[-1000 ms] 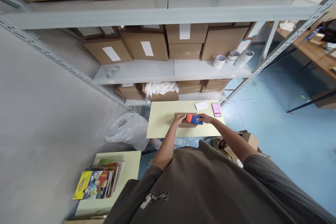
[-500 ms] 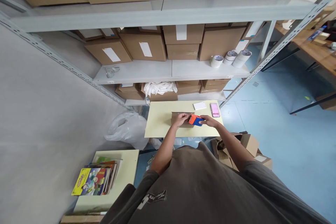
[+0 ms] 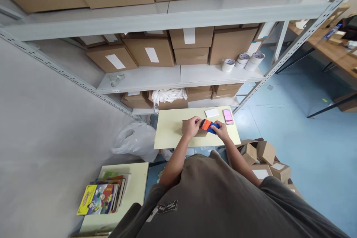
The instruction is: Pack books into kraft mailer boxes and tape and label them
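Observation:
My right hand (image 3: 221,131) is wrapped round the blue end of an orange and blue tape dispenser (image 3: 208,125), held tilted above the pale yellow table (image 3: 167,134). At the dispenser's dark front end, my left hand (image 3: 192,126) has its fingertips pinched together; what lies between them is too small to make out. Beneath both hands a small brown cardboard box (image 3: 185,128) rests on the table, partly covered by my left hand. A white flat box or pad (image 3: 211,112) and a phone with a pink screen (image 3: 228,116) lie toward the table's far right.
A metal shelf rack (image 3: 156,76) stands behind the table, with cardboard boxes (image 3: 192,55) and white tape rolls (image 3: 228,65). Left are a plastic bag (image 3: 135,139) and books (image 3: 97,197) on a low table. Cardboard boxes (image 3: 264,152) lie on the floor at right.
My right hand has turned the dispenser, so its blue end points more down and right. My left hand has come slightly right and up, closer to its front end. The camera view has shifted slightly.

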`<state>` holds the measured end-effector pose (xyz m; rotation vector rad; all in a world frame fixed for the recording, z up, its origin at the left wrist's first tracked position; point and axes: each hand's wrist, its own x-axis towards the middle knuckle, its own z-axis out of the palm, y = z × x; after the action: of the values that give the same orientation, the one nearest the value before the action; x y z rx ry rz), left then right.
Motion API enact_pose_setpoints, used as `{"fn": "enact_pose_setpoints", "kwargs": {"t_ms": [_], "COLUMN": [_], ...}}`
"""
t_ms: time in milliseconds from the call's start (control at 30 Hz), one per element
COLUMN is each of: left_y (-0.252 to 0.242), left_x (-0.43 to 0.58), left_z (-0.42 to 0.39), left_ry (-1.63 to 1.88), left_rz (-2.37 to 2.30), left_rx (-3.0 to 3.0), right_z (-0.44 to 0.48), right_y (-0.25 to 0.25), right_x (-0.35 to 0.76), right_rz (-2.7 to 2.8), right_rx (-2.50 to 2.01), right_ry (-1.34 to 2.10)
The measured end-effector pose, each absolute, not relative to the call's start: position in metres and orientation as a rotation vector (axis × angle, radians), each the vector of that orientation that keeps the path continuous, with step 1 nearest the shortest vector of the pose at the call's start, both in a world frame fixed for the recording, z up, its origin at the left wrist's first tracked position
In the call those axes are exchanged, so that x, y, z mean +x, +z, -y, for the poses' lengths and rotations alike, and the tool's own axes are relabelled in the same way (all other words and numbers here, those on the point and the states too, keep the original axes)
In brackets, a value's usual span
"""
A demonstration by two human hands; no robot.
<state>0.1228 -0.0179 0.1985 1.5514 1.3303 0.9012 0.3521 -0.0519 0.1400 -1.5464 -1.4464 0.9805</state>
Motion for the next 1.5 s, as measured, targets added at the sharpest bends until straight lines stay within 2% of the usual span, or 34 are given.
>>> {"fn": "enact_pose_setpoints", "kwargs": {"t_ms": [233,367,533,700,933,1100,1267,1500], "left_y": [0.222,0.218,0.185,0.142,0.095,0.061,0.034,0.025], "left_x": [0.09,0.066,0.047,0.031,0.031,0.033,0.04,0.05], "left_z": [0.011,0.002,-0.011,-0.007,0.013,0.01,0.002,-0.01], "left_ry": [1.041,1.111,1.134,0.961,0.893,0.869,0.792,0.793], "left_rz": [-1.552,-1.642,-1.648,-1.581,-1.653,-1.674,-1.743,-1.857], "left_rx": [1.609,1.542,1.39,1.34,1.413,1.428,1.327,1.402], "right_z": [0.04,0.028,-0.017,-0.056,-0.059,-0.054,-0.057,-0.064], "right_y": [0.149,0.15,0.143,0.123,0.09,0.075,0.076,0.094], "right_x": [0.358,0.357,0.34,0.332,0.332,0.323,0.315,0.298], "right_rz": [1.49,1.524,1.586,1.676,1.769,1.831,1.892,1.919], "right_rx": [-1.615,-1.654,-1.703,-1.775,-1.841,-1.914,-1.952,-2.012], "right_ry": [0.964,0.925,0.879,0.957,1.154,1.097,1.045,0.86]}}
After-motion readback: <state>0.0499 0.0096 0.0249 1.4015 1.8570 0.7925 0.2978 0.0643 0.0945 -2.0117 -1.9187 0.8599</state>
